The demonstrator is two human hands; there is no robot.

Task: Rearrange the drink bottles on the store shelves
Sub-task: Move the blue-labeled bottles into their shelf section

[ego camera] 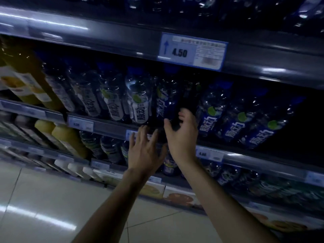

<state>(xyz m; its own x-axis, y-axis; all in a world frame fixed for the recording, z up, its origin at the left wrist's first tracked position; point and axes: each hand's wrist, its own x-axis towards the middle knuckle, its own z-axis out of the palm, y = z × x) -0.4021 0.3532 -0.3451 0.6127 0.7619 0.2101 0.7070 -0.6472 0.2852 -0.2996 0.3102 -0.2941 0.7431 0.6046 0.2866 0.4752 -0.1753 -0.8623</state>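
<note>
On the middle shelf [112, 124] stands a row of clear drink bottles: white-labelled ones [140, 109] on the left, blue-labelled ones [233, 125] on the right. Between them is a dark bottle [188, 97]. My right hand [184, 135] is curled around its base, thumb on the left side and fingers on the right. My left hand [145, 151] is just left of it and lower, in front of the shelf edge. Its fingers are spread and it holds nothing. The picture is dim and blurred.
Yellow juice bottles [26, 76] stand at the far left. A price tag reading 4.50 [192, 51] hangs on the shelf edge above. More bottles [110, 148] and cartons fill the lower shelves. Tiled floor [43, 199] lies at the lower left.
</note>
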